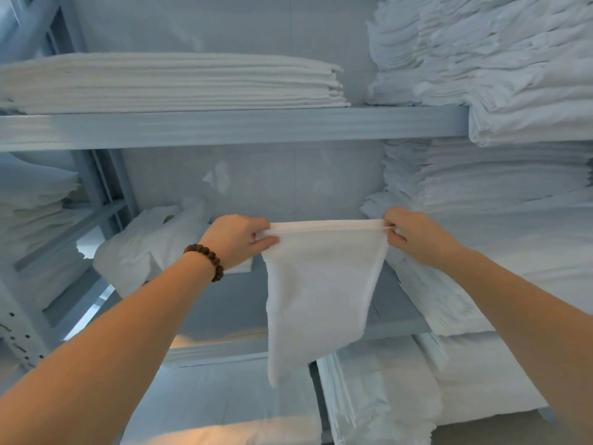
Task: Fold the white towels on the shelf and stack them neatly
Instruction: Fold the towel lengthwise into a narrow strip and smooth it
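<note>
One white towel hangs in the air in front of the middle shelf, stretched by its top hem between two hands. The left hand pinches the left corner, with its fingers curled round the hem. The right hand pinches the right corner in the same way, so both grips are closed on the cloth. The towel's lower end narrows and drops past the front edge of the shelf. One bracelet of dark brown beads circles the left wrist. Two shelf levels are seen above the hanging cloth. The upper shelf carries one flat, even stack of white linen on the left and one taller, ragged-edged pile on the right. On the middle shelf, one crumpled white bundle lies to the left behind the left hand, and one high stack fills the right side beside the right hand. More folded white cloth lies below.
</note>
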Tool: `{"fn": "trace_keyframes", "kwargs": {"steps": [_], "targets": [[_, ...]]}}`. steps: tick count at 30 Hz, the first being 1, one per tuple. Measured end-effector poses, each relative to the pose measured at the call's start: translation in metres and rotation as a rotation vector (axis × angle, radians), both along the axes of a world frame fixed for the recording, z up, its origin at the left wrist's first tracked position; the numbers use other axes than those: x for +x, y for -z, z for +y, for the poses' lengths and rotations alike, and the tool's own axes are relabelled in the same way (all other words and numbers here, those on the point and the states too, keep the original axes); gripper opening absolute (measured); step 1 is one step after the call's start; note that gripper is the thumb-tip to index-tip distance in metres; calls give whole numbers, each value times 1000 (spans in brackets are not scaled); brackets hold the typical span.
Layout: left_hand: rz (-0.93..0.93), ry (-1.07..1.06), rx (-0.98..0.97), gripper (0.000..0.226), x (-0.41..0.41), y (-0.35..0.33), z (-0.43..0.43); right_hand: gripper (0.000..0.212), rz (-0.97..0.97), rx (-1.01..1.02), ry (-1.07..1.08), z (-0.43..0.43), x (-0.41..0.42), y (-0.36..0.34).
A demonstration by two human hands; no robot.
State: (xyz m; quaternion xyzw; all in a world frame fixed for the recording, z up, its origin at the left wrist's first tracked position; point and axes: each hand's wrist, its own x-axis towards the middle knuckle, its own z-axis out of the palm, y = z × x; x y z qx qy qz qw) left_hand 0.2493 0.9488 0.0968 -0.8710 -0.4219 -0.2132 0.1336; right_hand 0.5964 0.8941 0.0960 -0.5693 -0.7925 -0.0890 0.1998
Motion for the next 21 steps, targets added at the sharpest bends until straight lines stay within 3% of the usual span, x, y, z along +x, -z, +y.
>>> {"fn": "trace_keyframes", "kwargs": {"steps": [2, 5, 11, 16, 19, 21], "targets": [[68, -28, -40, 38, 3, -4, 2, 7, -105, -67, -29, 1, 1, -1], [39, -39, -33, 42, 6, -4, 6, 2, -61, -39, -31, 7, 4, -4], [147, -99, -96, 35, 17, 12, 11, 4, -154, -139, -34, 8, 10, -4], [-9, -17, 121, 49, 24, 15, 2, 3, -41, 23, -79, 2, 31, -3], [216, -38, -64, 42, 37, 36, -5, 6, -186, -223, -54, -1, 37, 30], [234, -62, -128, 40, 45, 48, -8, 6, -161, -247, -49, -2, 43, 44]]}}
